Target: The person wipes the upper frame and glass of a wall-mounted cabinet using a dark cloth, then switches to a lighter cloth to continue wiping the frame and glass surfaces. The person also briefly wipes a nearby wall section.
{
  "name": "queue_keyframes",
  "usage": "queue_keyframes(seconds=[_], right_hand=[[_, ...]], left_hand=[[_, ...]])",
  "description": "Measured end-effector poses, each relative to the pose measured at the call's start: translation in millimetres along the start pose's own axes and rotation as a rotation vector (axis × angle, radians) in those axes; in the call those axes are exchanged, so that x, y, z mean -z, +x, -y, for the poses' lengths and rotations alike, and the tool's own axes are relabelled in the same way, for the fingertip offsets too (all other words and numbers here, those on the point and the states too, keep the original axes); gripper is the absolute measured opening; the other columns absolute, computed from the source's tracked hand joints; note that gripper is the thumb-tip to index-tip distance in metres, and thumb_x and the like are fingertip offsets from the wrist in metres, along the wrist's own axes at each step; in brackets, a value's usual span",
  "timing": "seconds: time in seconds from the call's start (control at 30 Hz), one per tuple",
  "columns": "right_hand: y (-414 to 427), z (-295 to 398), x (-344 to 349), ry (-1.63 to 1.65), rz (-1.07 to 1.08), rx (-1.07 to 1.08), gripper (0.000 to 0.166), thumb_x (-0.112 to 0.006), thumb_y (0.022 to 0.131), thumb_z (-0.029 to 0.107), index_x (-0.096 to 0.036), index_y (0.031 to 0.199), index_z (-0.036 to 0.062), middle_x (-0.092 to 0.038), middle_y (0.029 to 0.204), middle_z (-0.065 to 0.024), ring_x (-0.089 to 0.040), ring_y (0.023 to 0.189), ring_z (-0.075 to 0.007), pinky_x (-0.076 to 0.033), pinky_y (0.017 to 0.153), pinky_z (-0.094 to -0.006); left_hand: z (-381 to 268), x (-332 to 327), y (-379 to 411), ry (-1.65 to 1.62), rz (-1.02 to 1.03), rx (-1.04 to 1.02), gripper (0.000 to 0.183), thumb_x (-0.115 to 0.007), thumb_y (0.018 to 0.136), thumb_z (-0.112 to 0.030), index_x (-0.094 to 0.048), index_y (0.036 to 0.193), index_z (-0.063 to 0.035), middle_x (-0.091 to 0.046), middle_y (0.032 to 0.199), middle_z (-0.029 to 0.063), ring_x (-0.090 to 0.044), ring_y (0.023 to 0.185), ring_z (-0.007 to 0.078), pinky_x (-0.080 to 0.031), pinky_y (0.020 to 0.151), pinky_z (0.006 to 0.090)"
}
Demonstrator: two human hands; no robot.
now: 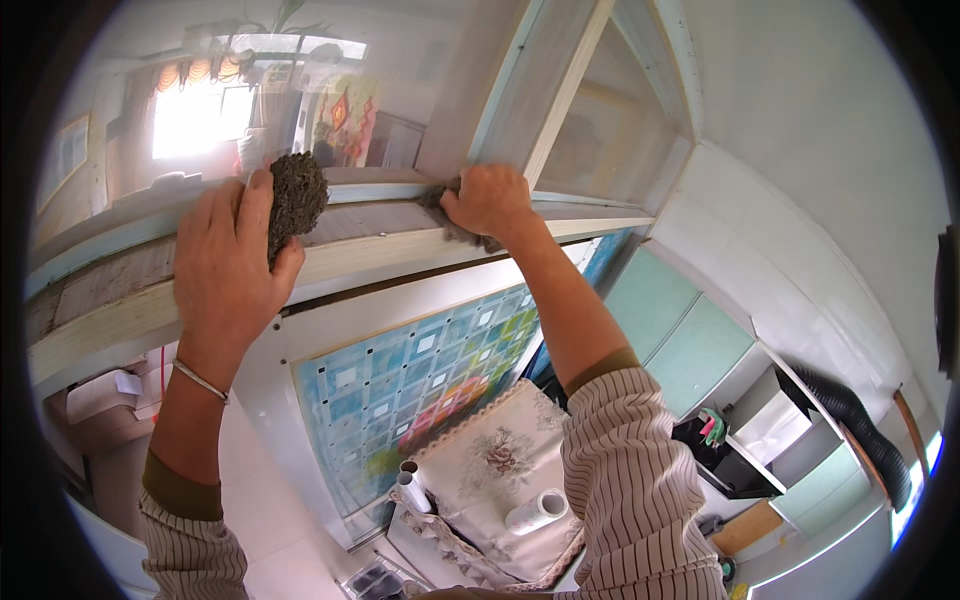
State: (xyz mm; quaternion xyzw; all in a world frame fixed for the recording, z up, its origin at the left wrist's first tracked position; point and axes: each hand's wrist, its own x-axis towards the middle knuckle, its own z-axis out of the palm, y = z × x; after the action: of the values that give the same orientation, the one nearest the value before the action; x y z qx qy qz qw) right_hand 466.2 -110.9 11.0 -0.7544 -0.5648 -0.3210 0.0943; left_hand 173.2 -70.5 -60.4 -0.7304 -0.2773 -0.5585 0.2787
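My left hand (232,251) grips a dark, coarse scouring pad (298,196), with the thumb below it and the fingers behind. The pad is held up in front of a glass pane (420,67) and the wooden ledge (352,225) beneath it. Farther right, my right hand (491,199) is closed on a crumpled grey-brown cloth (480,238), mostly hidden under the fingers. That cloth rests on the ledge near the foot of a wooden upright (568,97). Dark dirt marks the ledge at its left end.
Below the ledge hangs a sliding door with a blue patterned panel (360,397). A cloth-covered table (480,442) bears a white roll (536,511). To the right are pale green cabinets (660,322) and a black corrugated duct (862,420); a wall (795,202) rises beside the ledge.
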Motion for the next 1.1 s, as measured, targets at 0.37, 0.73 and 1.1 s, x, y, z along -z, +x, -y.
queue_keyframes(seconds=[0.37, 0.73, 1.1], right_hand=[[19.9, 0.5, -1.7, 0.259, -0.641, 0.051, 0.047, -0.060, 0.085, 0.044, -0.066, 0.101, 0.0009, -0.064, 0.100, -0.0207, -0.061, 0.090, -0.0381, -0.047, 0.084, -0.0441], [-15.4, 1.8, -34.6, 0.331, -0.327, -0.006, 0.036, -0.069, 0.071, 0.032, -0.066, 0.097, 0.0078, -0.065, 0.088, -0.0200, -0.062, 0.089, -0.0380, -0.049, 0.083, -0.0438], [-26.0, 82.4, 22.1, 1.198, -0.267, 0.208, 0.039, -0.067, 0.066, 0.015, -0.065, 0.104, 0.0057, -0.067, 0.089, -0.0185, -0.064, 0.087, -0.0253, -0.050, 0.082, -0.0344]], left_hand=[[-1.3, 0.9, 0.8, 0.051, -0.014, -0.012, 0.061, -0.071, 0.070, -0.018, -0.049, 0.125, -0.0044, -0.054, 0.109, 0.0138, -0.053, 0.100, 0.0314, -0.044, 0.085, 0.0423], [-1.4, -10.7, -4.0, 0.068, 0.003, 0.003, 0.064, -0.071, 0.070, -0.017, -0.047, 0.128, -0.0044, -0.054, 0.112, 0.0150, -0.053, 0.104, 0.0329, -0.044, 0.087, 0.0437], [7.5, -7.9, -4.9, 0.101, 0.047, -0.017, 0.064, -0.069, 0.072, -0.017, -0.046, 0.130, -0.0026, -0.055, 0.113, 0.0201, -0.053, 0.102, 0.0390, -0.044, 0.090, 0.0469]])
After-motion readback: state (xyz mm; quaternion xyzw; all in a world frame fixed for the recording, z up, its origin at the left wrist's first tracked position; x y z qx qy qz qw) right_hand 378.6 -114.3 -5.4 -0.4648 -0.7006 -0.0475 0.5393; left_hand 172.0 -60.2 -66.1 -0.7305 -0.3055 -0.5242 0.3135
